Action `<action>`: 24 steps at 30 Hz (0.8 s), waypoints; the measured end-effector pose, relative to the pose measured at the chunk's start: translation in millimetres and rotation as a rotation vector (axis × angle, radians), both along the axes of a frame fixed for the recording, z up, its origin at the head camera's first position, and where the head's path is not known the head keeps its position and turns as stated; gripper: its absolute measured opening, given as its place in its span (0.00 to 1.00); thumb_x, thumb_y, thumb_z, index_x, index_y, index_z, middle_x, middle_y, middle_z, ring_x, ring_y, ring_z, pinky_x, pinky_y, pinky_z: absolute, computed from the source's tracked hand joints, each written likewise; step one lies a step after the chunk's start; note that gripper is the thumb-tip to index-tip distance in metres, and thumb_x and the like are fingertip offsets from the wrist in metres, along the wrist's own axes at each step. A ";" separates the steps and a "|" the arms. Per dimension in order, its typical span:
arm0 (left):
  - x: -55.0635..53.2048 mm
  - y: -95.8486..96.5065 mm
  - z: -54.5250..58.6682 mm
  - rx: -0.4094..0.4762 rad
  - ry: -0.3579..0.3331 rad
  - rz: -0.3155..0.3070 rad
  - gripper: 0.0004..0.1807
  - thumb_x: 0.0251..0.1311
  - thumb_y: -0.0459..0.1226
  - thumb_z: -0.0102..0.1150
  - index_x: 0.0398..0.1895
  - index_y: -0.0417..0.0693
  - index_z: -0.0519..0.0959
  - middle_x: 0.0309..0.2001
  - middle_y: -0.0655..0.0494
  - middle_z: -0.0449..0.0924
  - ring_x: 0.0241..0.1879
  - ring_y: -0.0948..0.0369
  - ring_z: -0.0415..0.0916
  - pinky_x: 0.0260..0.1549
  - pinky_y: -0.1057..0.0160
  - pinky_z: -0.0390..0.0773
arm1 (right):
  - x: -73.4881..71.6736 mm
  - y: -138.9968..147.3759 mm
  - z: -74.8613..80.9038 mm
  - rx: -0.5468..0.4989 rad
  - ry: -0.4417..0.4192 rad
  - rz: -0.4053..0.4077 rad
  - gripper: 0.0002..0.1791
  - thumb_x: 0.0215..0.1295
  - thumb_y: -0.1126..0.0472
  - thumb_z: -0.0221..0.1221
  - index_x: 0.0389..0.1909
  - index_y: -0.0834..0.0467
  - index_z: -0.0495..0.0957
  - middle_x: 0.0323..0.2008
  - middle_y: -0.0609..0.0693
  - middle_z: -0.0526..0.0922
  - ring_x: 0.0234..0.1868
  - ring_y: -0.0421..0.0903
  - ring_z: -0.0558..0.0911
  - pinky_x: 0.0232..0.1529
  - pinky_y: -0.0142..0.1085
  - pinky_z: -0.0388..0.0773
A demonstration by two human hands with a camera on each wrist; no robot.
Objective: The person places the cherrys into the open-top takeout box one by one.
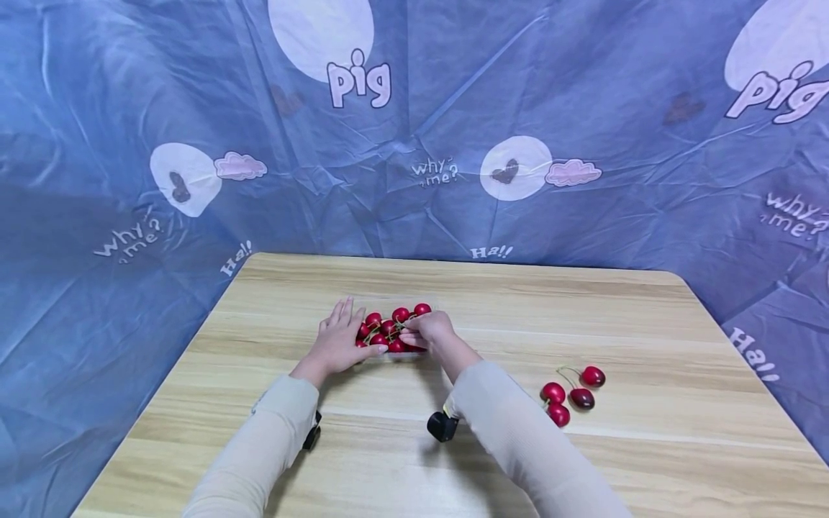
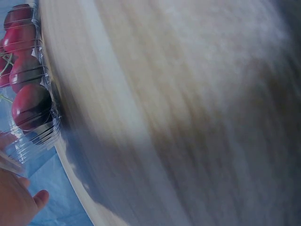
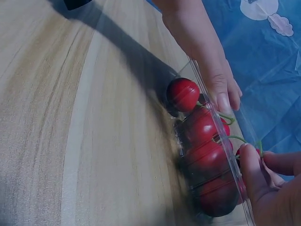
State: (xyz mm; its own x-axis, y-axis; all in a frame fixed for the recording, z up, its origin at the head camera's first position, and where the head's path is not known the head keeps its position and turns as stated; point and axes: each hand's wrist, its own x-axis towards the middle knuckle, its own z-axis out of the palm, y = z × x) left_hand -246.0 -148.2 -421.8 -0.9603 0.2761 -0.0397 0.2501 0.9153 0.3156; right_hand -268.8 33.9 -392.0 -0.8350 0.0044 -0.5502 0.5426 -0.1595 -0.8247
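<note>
A clear plastic box [image 3: 191,66] filled with red cherries [image 1: 387,328] with green stems sits on the wooden table. At its left end rests my left hand [image 1: 338,338], fingers extended and thumb reaching along the near rim; in the right wrist view this hand [image 3: 207,56] shows beyond the box. My right hand [image 1: 429,332] reaches in over the right end. The right wrist view shows its thumb and forefinger [image 3: 282,162] pinching a cherry by its green stem [image 3: 260,147]; the fruit is mostly hidden behind the thumb. Through the box's side, more cherries [image 2: 30,107] show in the left wrist view.
Several loose cherries [image 1: 581,398], some with stems, lie on the table [image 1: 648,338] to the right of my right forearm. A blue printed cloth [image 1: 401,194] hangs behind and beside the table. A black wrist camera [image 1: 443,426] sticks out from my right sleeve.
</note>
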 end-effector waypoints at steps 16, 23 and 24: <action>1.1 1.4 -1.5 0.023 0.013 -0.002 0.53 0.42 0.70 0.39 0.64 0.41 0.50 0.66 0.43 0.33 0.64 0.48 0.30 0.54 0.40 0.42 | 0.3 1.6 1.9 0.133 -0.014 0.116 0.09 0.51 0.78 0.53 0.35 0.76 0.73 0.27 0.67 0.78 0.16 0.47 0.78 0.27 0.36 0.77; 1.5 0.8 -2.0 0.016 0.014 0.001 0.51 0.45 0.68 0.42 0.65 0.42 0.49 0.66 0.43 0.32 0.63 0.47 0.30 0.54 0.41 0.42 | 2.9 10.1 0.1 0.095 0.016 0.160 0.09 0.51 0.76 0.54 0.35 0.76 0.73 0.23 0.64 0.78 0.15 0.46 0.78 0.26 0.34 0.77; 1.5 0.9 -2.1 0.014 0.012 0.003 0.51 0.44 0.68 0.42 0.65 0.43 0.49 0.66 0.43 0.32 0.64 0.47 0.30 0.54 0.41 0.42 | 3.5 11.3 -0.2 0.087 0.028 0.167 0.09 0.52 0.76 0.53 0.35 0.76 0.72 0.22 0.62 0.78 0.15 0.45 0.78 0.26 0.34 0.77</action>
State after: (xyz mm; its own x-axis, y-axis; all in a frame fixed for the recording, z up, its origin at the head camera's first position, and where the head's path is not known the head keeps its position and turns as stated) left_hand -244.6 -147.3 -423.9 -0.9615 0.2739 -0.0240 0.2515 0.9115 0.3255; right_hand -265.3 45.2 -392.2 -0.8431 -0.0892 -0.5303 0.5321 0.0040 -0.8467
